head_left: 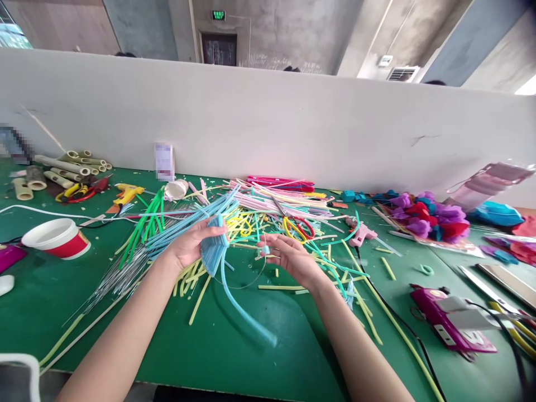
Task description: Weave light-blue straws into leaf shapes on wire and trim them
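Now your left hand (190, 245) grips a blue straw bundle (213, 251), fingers closed around it; your right hand (288, 258) pinches a small blue piece (264, 249), other fingers loosely spread.

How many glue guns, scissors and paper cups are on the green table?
Glue guns: 2, a yellow glue gun and a pink glue gun
Scissors: 1, the yellow-and-red scissors in the straw pile
Paper cups: 1, the red-and-white paper cup
Total: 4
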Demonstrator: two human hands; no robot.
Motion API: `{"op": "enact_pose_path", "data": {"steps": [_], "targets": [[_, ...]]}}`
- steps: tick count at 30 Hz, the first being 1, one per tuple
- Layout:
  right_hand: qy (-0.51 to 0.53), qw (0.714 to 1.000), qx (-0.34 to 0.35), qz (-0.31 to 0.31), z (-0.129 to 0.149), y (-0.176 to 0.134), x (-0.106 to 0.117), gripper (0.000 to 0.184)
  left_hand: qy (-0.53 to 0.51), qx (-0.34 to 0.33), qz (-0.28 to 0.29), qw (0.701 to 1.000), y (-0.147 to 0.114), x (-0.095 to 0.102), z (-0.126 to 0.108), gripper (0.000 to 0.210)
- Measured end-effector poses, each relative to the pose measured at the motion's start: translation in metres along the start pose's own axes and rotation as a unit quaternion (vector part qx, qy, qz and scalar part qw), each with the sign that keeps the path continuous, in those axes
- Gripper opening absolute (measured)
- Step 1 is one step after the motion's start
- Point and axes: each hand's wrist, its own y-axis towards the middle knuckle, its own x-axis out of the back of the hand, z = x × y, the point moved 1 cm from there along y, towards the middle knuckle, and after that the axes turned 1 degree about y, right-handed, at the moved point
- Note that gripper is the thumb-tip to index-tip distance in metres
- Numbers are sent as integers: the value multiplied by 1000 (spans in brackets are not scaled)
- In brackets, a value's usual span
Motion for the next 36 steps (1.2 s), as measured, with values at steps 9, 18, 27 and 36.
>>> {"op": "enact_pose_path", "data": {"steps": [9,18,27,36], "targets": [[-15,994,19,102,-6,-11,-36,39,-117,-71,-153,979,15,-11,13,16],[-87,992,57,71,-17,-4,-44,41,-177,-83,-173,965,20,-10,21,20],[-27,998,50,9,-30,6,-47,43,-138,-181,-219,949,9,-39,29,36],[-59,993,92,-34,-14,5,-30,41,46,-128,-93,986,9,-42,35,34]]}}
